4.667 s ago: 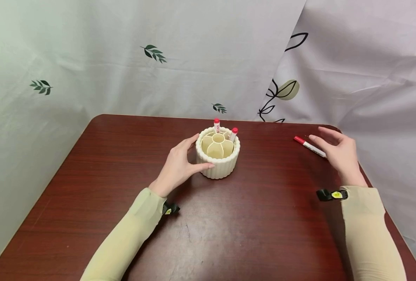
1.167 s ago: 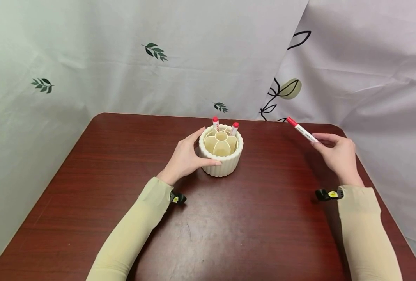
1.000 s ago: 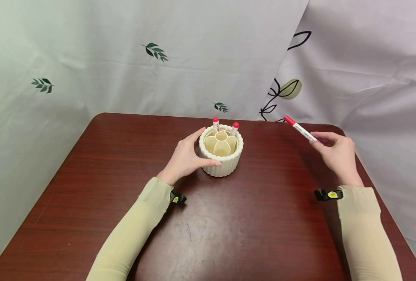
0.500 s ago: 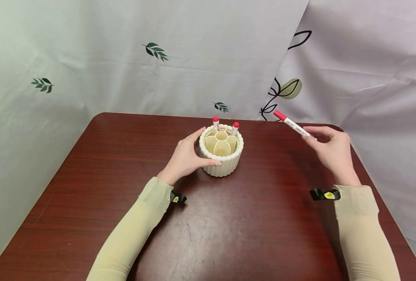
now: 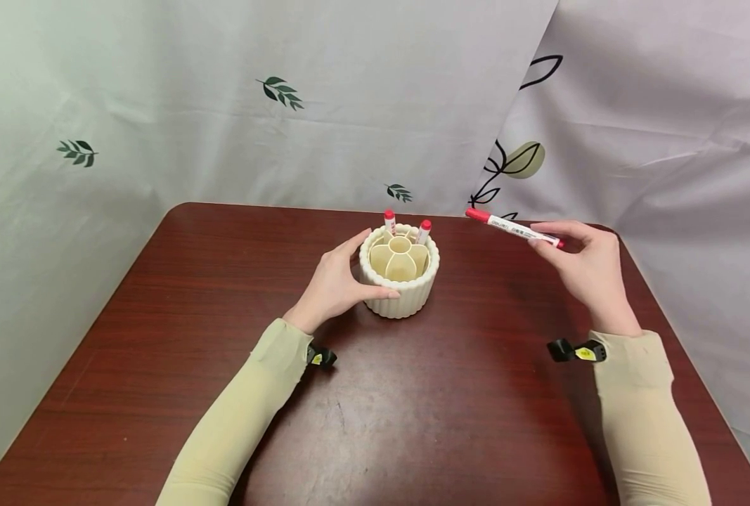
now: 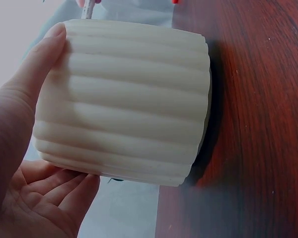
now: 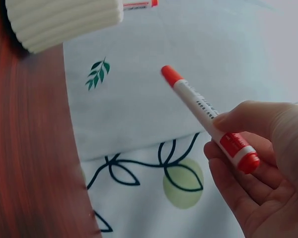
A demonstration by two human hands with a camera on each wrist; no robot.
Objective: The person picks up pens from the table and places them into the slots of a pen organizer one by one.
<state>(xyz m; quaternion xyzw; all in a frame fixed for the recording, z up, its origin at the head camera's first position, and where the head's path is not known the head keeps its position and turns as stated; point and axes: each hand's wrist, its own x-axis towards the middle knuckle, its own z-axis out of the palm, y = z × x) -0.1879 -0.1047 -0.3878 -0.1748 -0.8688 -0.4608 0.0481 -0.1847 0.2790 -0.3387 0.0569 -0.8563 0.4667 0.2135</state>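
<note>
A cream, ribbed pen holder (image 5: 401,299) with petal-shaped compartments stands upright on the table. My left hand (image 5: 332,287) grips its left side, thumb across the front and fingers behind; the left wrist view shows the thumb on the ribbed wall (image 6: 134,94). Two red-capped markers, a left one (image 5: 390,221) and a right one (image 5: 423,233), stand in the rear compartments. To the right, my right hand (image 5: 591,270) pinches a white marker (image 5: 510,227) near its rear end, above the table. Its red cap (image 7: 172,75) points left, towards the holder.
The dark red-brown wooden table (image 5: 463,393) reaches back to a pale curtain (image 5: 324,140) printed with leaves, close behind the holder. More curtain (image 5: 697,211) hangs along the right edge, near my right hand. A black strap (image 5: 576,351) is on each wrist.
The marker lay on the table at the right; my right hand has picked it up and carried it left, turning it closer to level. My left hand has kept its grip on the holder.
</note>
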